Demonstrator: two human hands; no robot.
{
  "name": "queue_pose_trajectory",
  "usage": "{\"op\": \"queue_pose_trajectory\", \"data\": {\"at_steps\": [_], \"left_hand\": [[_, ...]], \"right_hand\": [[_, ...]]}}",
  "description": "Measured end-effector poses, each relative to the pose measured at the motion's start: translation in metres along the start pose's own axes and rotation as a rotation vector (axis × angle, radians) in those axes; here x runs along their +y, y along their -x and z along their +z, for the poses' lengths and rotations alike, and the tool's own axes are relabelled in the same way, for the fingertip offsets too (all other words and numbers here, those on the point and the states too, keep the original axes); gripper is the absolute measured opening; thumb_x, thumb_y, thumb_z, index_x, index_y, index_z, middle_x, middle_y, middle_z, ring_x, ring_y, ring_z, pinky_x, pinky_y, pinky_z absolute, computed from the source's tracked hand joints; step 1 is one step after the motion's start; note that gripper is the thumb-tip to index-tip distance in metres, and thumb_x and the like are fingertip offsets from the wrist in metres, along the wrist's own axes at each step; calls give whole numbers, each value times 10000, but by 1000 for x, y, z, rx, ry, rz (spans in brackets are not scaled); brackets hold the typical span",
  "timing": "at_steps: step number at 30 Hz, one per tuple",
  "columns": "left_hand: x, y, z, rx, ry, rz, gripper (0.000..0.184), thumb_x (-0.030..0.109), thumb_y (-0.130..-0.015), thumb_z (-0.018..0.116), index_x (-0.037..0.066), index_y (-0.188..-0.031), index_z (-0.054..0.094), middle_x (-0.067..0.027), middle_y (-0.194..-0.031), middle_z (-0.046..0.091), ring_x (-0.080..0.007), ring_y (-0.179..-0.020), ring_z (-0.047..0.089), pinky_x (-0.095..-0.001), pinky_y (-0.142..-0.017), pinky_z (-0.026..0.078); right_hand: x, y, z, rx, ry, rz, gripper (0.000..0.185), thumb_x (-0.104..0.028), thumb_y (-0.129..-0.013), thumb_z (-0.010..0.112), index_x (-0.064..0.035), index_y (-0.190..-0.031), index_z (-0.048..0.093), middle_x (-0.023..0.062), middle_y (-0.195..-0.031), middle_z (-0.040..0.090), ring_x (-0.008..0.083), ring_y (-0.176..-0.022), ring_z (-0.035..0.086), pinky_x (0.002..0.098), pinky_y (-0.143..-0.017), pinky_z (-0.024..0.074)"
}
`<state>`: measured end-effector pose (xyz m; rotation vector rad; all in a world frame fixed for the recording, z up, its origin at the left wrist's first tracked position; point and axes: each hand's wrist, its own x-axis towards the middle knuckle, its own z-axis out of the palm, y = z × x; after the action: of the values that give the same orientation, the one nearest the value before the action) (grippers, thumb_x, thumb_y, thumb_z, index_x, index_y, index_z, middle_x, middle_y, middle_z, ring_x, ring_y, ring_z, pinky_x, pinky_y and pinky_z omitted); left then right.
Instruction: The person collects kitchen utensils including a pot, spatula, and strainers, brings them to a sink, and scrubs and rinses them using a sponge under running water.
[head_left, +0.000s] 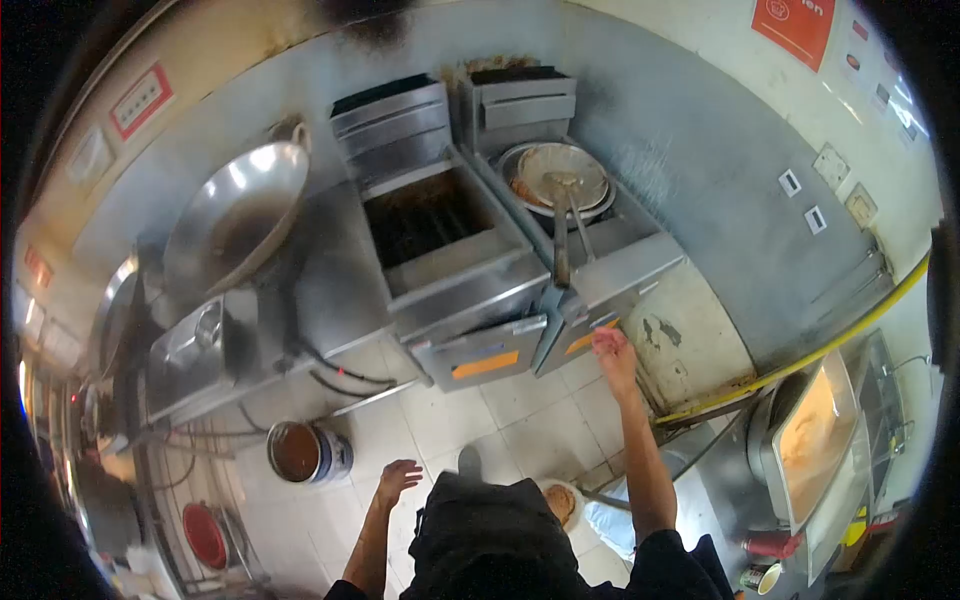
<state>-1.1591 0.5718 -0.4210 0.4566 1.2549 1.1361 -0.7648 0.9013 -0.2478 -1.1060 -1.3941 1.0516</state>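
My left hand (400, 479) hangs low over the tiled floor, fingers loosely stretched and nothing in them. My right hand (612, 350) is held out in front of the right fryer's cabinet door (582, 340), fingers partly bent and apart, with nothing visible in them. Beyond it, on the right fryer, a round strainer (540, 165) rests over a metal bowl (603, 208). Two long handles stick out towards me, one a dark, broad handle (561, 240). To the left stands a second fryer (425, 215) with a dark open well, its cabinet door (480, 352) ajar.
A large wok (240, 215) sits on the left counter near a steel container (190, 350). On the floor stand a bucket of brown liquid (300, 452) and a red basin (206, 535). At right, a deep tray (815, 440) holds orange-brown contents, beyond a yellow hose (800, 358).
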Motion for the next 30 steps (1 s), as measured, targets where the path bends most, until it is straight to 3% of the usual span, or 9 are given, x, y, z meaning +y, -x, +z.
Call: {"op": "queue_pose_trajectory", "data": {"at_steps": [5,6,10,11,14,16,18,21,30], "left_hand": [[184,-147,148,-211,-4,-74,526,395,-916,457,-25,-1230,411,-200,-1145,546,-275,-996,581,-375,-885,453],[211,-172,184,-287,58,-106,497,354,-939,402,-49,-1229,384,-231,-1197,505,-342,-1089,524,-404,-947,423],[272,-249,306,-386,266,-242,454,308,-915,467,-55,-1181,409,-249,-1182,509,-326,-1089,524,-408,-960,416],[279,-269,331,-387,262,-245,454,308,-915,467,-55,-1181,409,-249,-1182,509,-326,-1089,524,-408,-960,416],[271,-316,372,-467,244,-321,330,233,-887,529,-34,-1075,485,-183,-952,602,-269,-864,611,-369,-782,510],[270,-341,385,-527,210,-353,168,170,-825,589,57,-726,515,-48,-602,522,-184,-551,559,-320,-518,485],[281,-333,405,-315,16,-246,216,140,-823,570,89,-643,463,-7,-501,438,-139,-407,447,-305,-371,392],[300,-305,402,-318,-129,-161,201,114,-828,557,87,-665,443,-8,-500,429,-129,-388,435,-307,-357,391],[332,-146,337,-579,-212,-147,171,53,-859,526,56,-872,355,-14,-556,410,-87,-379,425,-276,-324,391]], "right_hand": [[46,-83,9,85,73,23,216,-75,-767,596,-10,-974,598,58,-815,625,140,-737,587,292,-674,474],[46,-99,10,98,115,15,241,-86,-751,614,-7,-979,597,69,-821,628,151,-730,592,295,-672,475],[40,-168,14,188,464,160,320,-101,-729,649,4,-1021,569,115,-874,617,208,-817,602,309,-719,475],[67,-194,12,227,585,-9,347,-124,-720,656,0,-1031,565,138,-893,619,244,-830,606,331,-733,480],[107,-236,19,248,786,-150,392,-170,-718,656,-4,-1055,547,173,-907,621,309,-827,610,360,-747,489],[125,-272,30,269,852,-150,411,-193,-724,648,-3,-1070,535,184,-901,623,338,-813,611,368,-748,494],[160,-299,36,71,660,244,437,-225,-750,614,17,-1093,493,221,-853,622,397,-769,603,414,-710,495],[95,-288,56,97,788,311,410,-185,-771,573,61,-1077,455,286,-882,597,444,-877,577,497,-760,455],[-54,-126,3,303,562,106,390,-121,-810,569,-19,-1176,480,252,-881,617,390,-840,605,423,-734,462]]}}
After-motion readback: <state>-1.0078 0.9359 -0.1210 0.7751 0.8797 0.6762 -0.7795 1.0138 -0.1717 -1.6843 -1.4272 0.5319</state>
